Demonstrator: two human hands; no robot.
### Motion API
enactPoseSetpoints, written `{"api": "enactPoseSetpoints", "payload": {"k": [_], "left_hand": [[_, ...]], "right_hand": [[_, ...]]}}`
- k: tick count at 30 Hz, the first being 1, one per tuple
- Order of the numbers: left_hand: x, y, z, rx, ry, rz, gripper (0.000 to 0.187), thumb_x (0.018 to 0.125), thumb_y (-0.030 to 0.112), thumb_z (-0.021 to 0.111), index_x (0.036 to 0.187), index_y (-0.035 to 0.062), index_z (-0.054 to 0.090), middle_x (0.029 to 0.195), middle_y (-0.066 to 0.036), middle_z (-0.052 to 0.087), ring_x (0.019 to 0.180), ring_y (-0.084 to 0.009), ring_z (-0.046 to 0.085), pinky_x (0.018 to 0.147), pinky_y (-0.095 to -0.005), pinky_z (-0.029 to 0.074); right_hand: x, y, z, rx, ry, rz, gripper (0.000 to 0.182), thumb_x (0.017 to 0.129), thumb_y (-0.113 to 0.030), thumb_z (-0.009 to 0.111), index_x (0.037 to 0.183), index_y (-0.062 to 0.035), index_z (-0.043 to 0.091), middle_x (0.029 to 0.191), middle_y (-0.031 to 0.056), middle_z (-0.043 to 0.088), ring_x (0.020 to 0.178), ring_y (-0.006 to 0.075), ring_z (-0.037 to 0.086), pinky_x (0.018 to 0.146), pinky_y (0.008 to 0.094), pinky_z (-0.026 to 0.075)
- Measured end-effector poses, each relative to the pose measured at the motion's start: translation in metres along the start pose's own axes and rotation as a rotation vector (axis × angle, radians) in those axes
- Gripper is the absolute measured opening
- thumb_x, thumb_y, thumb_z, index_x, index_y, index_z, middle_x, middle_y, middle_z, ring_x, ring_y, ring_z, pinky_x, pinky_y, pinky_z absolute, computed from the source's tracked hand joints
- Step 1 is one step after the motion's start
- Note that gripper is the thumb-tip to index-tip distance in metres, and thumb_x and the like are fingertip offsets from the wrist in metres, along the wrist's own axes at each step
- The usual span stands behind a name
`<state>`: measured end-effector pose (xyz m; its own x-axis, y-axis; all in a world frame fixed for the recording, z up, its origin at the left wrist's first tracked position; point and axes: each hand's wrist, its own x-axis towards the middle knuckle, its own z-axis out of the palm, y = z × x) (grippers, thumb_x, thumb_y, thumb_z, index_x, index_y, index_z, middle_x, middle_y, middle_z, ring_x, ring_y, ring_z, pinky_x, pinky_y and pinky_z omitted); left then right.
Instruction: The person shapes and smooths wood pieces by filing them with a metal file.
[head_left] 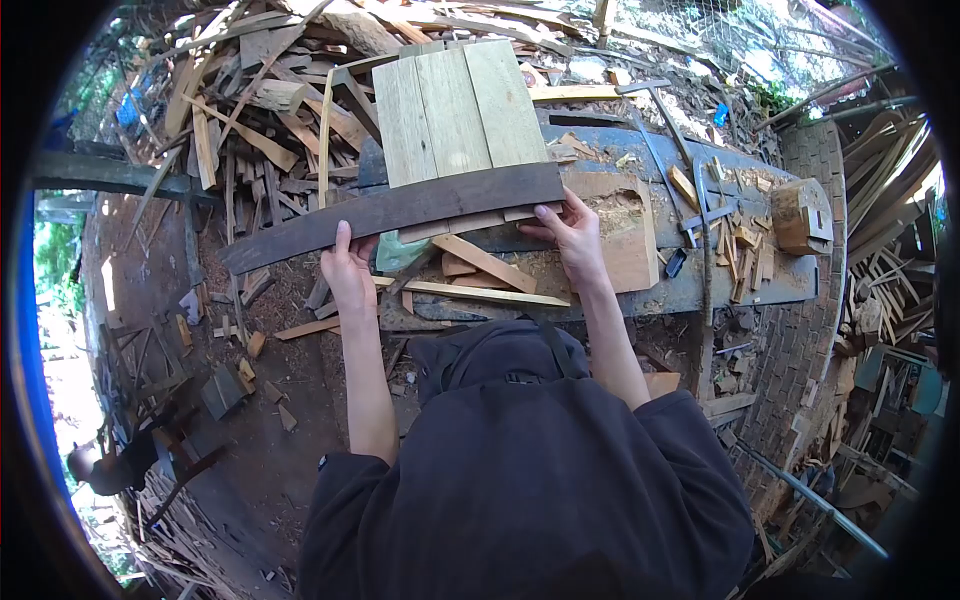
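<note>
A long dark brown wooden plank lies slantwise across the view, its right end higher. My left hand grips its lower edge left of the middle, thumb in front and fingers partly behind. Near the right end, my right hand pinches the same edge between thumb and fingers. Behind the plank, pale boards stand side by side, their lower part covered by it. Below it are a light wooden strip and a green plastic piece.
A dark workbench carries a thick wooden slab, several offcuts, long metal tools and a wooden block. Piled scrap wood lies beyond. Another person appears at lower left.
</note>
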<state>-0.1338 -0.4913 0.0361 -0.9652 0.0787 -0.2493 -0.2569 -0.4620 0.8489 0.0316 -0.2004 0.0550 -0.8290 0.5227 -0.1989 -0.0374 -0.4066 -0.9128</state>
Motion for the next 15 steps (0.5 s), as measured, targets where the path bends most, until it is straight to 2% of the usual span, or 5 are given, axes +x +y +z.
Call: {"api": "enactPoseSetpoints", "payload": {"k": [4,13,15], "left_hand": [[0.0016,0.0007,-0.0015,-0.011,-0.010,-0.026,0.026,0.103,0.014,0.067,0.124,-0.0002,0.061,0.119,-0.013,0.069,0.105,-0.0250,0.071,0.086,-0.0385,0.063],[0.0004,0.0008,0.0009,-0.002,-0.009,-0.001,0.027,0.105,0.016,0.063,0.125,-0.0024,0.059,0.118,-0.013,0.069,0.102,-0.0229,0.071,0.088,-0.0380,0.063],[-0.0006,0.0003,0.0011,-0.006,0.008,0.010,0.027,0.105,0.016,0.063,0.125,-0.0030,0.059,0.118,-0.013,0.069,0.103,-0.0233,0.071,0.088,-0.0385,0.063]], "right_hand": [[-0.0006,0.0002,-0.0017,0.020,0.004,-0.006,0.041,0.100,-0.003,0.068,0.139,0.0056,0.057,0.123,0.0119,0.067,0.108,0.0201,0.069,0.090,0.0400,0.066],[-0.0015,0.0038,-0.0061,-0.006,0.058,0.005,0.065,0.097,-0.001,0.072,0.153,0.0046,0.038,0.126,0.0167,0.067,0.112,0.0214,0.069,0.092,0.0369,0.064],[-0.0007,0.0055,-0.0062,-0.024,0.072,-0.017,0.064,0.095,0.000,0.073,0.151,0.0064,0.042,0.124,0.0160,0.070,0.107,0.0184,0.071,0.089,0.0301,0.062]]}}
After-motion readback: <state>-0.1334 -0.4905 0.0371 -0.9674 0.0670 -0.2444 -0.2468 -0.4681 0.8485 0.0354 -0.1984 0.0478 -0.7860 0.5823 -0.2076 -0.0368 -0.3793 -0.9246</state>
